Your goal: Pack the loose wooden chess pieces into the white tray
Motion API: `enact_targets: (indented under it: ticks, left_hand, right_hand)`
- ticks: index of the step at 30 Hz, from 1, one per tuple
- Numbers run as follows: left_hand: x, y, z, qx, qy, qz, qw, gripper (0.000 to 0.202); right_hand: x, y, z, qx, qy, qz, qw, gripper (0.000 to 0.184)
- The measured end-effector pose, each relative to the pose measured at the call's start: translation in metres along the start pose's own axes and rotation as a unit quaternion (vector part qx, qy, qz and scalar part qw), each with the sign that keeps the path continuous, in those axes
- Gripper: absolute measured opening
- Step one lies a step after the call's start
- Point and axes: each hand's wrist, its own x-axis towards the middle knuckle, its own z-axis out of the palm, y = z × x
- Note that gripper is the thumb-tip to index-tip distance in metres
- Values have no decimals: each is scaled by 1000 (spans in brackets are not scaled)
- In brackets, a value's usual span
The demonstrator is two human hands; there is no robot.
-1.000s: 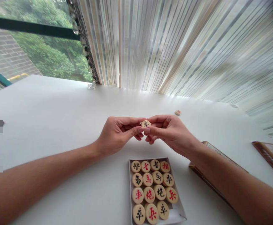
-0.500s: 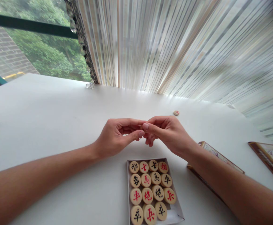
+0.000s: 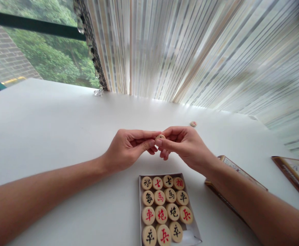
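The round piece sits held between the two hands

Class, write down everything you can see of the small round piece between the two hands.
The small round piece is a pale disc that looks like wood, with a dark mark on its face, too covered to read fully. It is held up above the white table, beyond the box, with its face tipped. The right hand pinches it, thumb over its lower edge; the left hand has its fingertips at its left side.
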Motion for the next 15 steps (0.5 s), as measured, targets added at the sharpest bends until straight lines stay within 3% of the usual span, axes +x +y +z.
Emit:
enact_targets:
  ticks: [8, 15]
  left_hand:
    - [-1, 0, -1, -10, 12, -20, 1000, 27]
    - [2, 3, -2, -18, 25, -19, 999, 17]
  right_hand:
    - [-1, -7, 4, -24, -16, -12, 1000, 41]
    - [-1, -5, 2, 8, -20, -13, 1000, 33]
